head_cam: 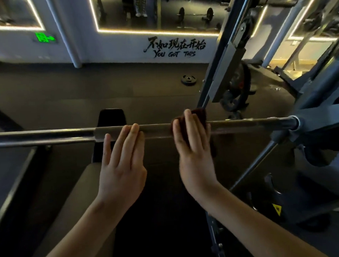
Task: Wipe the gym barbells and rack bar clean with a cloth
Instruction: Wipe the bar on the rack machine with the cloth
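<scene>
Dark cloth point(200, 116) sat draped over the barbell point(46, 137), right of centre, right hand point(194, 152) grip flat & pressing it down. Left hand point(123, 167) flat too, fingertips on bar. Wrapping cloth fully round w/ firm pressure looked best.

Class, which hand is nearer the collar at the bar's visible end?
Right. The right hand presses the cloth on the bar, closer to the collar; the left hand rests on the bar, farther away.

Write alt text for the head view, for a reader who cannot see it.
A person's right hand presses a dark cloth over a horizontal steel bar on a gym rack, while the left hand rests straight fingers on the bar beside it. A weight plate lies beyond.
</scene>
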